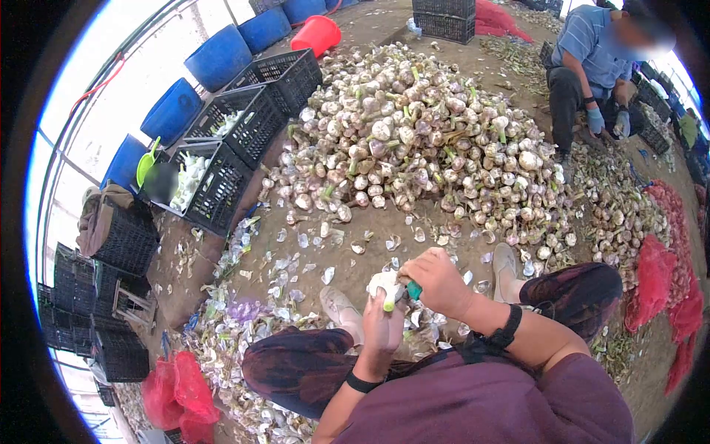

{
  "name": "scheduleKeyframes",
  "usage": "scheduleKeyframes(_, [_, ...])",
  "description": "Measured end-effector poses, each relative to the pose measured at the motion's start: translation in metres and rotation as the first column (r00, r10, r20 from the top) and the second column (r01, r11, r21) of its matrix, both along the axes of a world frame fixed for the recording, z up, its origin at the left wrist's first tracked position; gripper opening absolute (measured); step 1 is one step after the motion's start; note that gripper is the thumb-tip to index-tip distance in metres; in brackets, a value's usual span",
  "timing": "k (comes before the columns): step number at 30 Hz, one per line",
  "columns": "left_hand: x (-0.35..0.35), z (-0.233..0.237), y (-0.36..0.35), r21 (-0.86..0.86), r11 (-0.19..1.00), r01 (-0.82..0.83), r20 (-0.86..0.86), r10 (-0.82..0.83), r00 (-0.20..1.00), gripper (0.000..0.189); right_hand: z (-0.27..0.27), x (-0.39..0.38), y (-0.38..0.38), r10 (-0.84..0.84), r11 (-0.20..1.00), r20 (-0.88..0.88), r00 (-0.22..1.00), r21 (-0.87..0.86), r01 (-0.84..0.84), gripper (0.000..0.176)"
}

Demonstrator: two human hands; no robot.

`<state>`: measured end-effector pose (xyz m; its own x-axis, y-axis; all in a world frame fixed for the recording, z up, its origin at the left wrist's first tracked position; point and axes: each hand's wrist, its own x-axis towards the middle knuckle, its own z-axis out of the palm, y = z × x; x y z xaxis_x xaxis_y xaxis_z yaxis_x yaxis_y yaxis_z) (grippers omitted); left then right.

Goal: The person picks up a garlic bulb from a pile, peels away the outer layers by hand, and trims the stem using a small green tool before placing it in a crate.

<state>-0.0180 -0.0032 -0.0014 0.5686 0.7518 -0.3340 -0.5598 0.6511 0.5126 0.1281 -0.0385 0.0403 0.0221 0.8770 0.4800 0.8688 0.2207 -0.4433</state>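
In front of my lap, my left hand is closed around a pale, peeled-looking garlic bulb with a short greenish stem stub pointing down. Right beside it, the fingers of my right hand are wrapped round a small tool with a green handle. Its working end is at the garlic, and I cannot make out its shape. A large pile of unpeeled garlic bulbs lies on the ground ahead of me. Loose garlic skins are scattered around my feet.
Black crates, some with white garlic, stand at the left before blue barrels. A red bucket lies tilted behind them. Red mesh bags lie at both sides. Another gloved person sits at the upper right by more garlic.
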Motion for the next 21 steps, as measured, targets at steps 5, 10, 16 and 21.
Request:
scheduleKeyframes(5, [0.002,0.001,-0.002,0.056,0.998,-0.023,-0.023,0.024,0.999,0.028,-0.003,-0.008,-0.005,-0.047,0.998,-0.024,0.999,0.033,0.048,0.016])
scheduleKeyframes(10, [0.004,-0.002,0.000,0.005,1.000,0.009,0.047,-0.010,0.999,0.030,-0.001,-0.001,-0.003,0.053,0.998,0.020,0.998,0.036,-0.054,0.017])
scheduleKeyframes(16, [0.005,-0.003,-0.001,-0.011,1.000,0.001,0.081,-0.001,0.997,0.031,0.003,-0.001,-0.005,0.071,0.997,0.065,0.995,0.024,-0.073,0.014])
scheduleKeyframes(21, [0.006,-0.005,-0.001,-0.014,1.000,-0.015,0.054,0.016,0.998,0.031,0.004,-0.002,-0.001,0.055,0.996,0.216,0.975,0.053,-0.068,0.009])
